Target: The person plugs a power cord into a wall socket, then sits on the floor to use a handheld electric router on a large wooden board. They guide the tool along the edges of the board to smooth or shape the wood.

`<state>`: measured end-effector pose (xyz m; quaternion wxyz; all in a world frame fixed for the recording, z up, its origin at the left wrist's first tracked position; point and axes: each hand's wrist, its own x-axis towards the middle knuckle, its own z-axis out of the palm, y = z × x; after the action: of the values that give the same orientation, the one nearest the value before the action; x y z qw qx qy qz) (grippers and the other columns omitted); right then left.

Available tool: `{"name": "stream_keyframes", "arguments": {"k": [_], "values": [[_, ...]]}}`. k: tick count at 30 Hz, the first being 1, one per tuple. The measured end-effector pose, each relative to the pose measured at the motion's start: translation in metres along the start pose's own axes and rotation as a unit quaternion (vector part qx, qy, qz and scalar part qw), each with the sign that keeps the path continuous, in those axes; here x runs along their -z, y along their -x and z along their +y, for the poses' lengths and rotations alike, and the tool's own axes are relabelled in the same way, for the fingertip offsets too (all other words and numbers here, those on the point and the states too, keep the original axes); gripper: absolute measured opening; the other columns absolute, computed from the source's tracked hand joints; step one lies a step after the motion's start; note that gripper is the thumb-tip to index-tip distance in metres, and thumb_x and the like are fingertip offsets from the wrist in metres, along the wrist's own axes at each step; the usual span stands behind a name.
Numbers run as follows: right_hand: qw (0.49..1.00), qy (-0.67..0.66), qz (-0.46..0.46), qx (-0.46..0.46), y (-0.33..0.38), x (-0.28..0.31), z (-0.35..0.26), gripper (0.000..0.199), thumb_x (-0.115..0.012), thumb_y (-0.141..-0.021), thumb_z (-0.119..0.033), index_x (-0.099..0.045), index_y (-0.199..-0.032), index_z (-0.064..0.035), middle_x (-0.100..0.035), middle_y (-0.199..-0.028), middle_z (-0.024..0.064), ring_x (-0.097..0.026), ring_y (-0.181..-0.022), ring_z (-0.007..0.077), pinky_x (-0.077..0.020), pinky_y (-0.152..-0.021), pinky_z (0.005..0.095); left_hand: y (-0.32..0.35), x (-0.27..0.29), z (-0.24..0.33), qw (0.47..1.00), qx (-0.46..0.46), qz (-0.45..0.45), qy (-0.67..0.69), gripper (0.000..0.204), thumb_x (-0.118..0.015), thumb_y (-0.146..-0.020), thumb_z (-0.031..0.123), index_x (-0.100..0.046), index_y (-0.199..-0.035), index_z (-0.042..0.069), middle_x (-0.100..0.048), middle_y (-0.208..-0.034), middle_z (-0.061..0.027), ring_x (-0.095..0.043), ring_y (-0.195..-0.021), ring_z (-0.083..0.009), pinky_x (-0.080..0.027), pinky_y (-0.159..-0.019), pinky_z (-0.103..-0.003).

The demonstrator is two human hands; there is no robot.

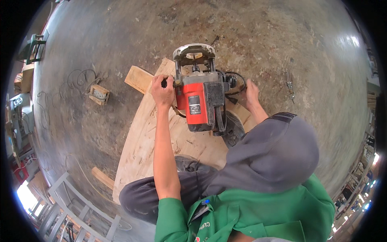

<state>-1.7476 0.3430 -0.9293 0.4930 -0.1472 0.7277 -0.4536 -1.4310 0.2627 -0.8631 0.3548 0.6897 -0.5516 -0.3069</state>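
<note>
A red and black plunge router (196,105) rests tilted over a wide pale wooden board (139,149), its metal base ring (193,48) facing away from me. My left hand (162,94) is wrapped round the black knob on the router's left side. At the right, my right hand (252,97) has its fingers curled beside a loop of black power cord (243,82) that comes off the router. Whether those fingers pinch the cord is hidden. A second black knob (230,81) sticks out of the router's right side, apart from my right hand.
A short wooden piece (138,79) lies under the board's far edge, another offcut (103,178) to its left. Left on the floor is a wood-cased socket box (98,94) with trailing cable. A wrench (289,85) lies at right. A grey metal frame (82,209) stands near left.
</note>
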Motion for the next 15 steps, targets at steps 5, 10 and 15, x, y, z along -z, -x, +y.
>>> {"name": "stream_keyframes", "arguments": {"k": [5,10,15], "values": [[0.99,-0.015,-0.125,0.059,-0.003,-0.043,-0.083,0.034,-0.047,-0.092,-0.03,-0.052,-0.106,0.0012,-0.06,-0.08,0.0077,-0.059,-0.071,0.0162,-0.0474,-0.065,0.0283,0.004,0.018,-0.012,0.999,0.016,0.018,0.035,0.023,-0.061,-0.08,0.024,-0.062,-0.084,0.002,-0.058,-0.086,-0.01,-0.056,-0.08,-0.0218,-0.043,-0.075,-0.031],[0.942,0.205,-0.222,0.145,0.013,-0.019,-0.015,0.033,-0.057,-0.085,-0.023,-0.052,-0.108,0.0002,-0.062,-0.091,0.0087,-0.059,-0.083,0.0174,-0.0466,-0.075,0.0325,0.0,0.015,-0.024,0.974,0.148,0.012,0.17,0.027,-0.062,-0.078,0.024,-0.06,-0.088,-0.002,-0.057,-0.08,-0.0051,-0.05,-0.073,-0.014,-0.041,-0.071,-0.027],[0.955,-0.039,-0.273,-0.113,0.007,-0.033,0.002,0.029,-0.056,-0.084,-0.019,-0.053,-0.108,-0.0024,-0.062,-0.094,0.0106,-0.059,-0.088,0.0206,-0.046,-0.08,0.0362,-0.018,0.019,-0.015,0.932,0.306,-0.122,0.15,0.022,-0.058,-0.072,0.022,-0.058,-0.078,0.001,-0.055,-0.071,-0.005,-0.05,-0.062,-0.014,-0.041,-0.059,-0.028]]}}
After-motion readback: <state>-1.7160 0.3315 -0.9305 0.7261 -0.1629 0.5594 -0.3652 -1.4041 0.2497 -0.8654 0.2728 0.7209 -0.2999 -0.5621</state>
